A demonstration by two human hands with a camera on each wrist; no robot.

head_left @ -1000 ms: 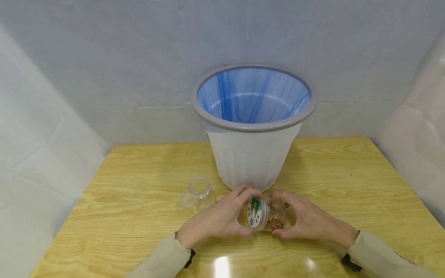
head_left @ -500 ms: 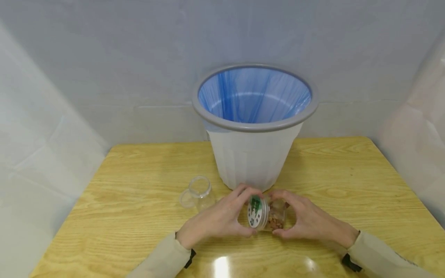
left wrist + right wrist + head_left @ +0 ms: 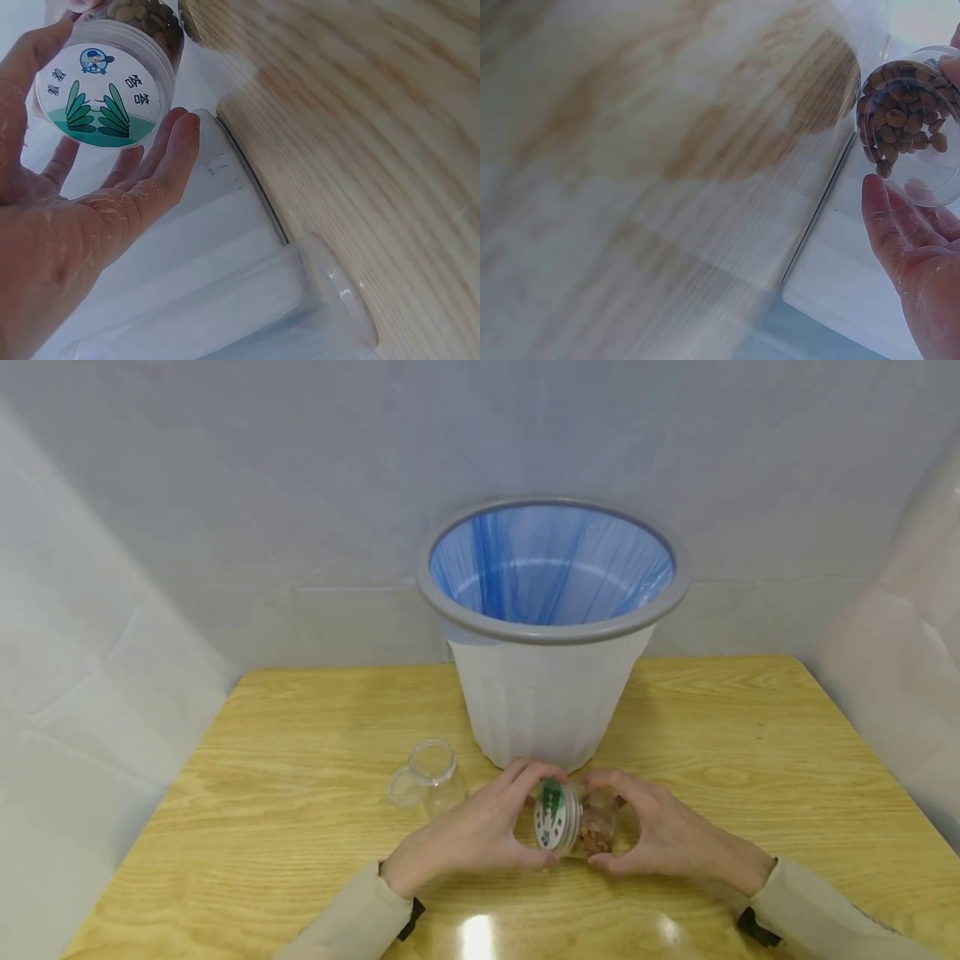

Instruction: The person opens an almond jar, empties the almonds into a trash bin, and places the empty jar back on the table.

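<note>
plainly, left hand (image 3: 468, 839) grips green-leaf labelled lid (image 3: 552, 817); right hand (image 3: 663, 839) grips jar (image 3: 596, 828).

1. The head view looks forward and down from above the near edge of the wooden table (image 3: 300, 760), taking in the whole tabletop, the bin (image 3: 547, 693) at its far side and the pale walls.
2. The left wrist view sits very close behind the left hand (image 3: 82, 225), facing the labelled lid (image 3: 97, 94) of the small jar (image 3: 146, 19), with table and bin tilted behind.
3. The right wrist view sits close by the right hand (image 3: 922, 255), facing the jar's clear base (image 3: 911, 127); the table is blurred.
4. All three views share the jar, seen from opposite ends by the wrist views.
</note>
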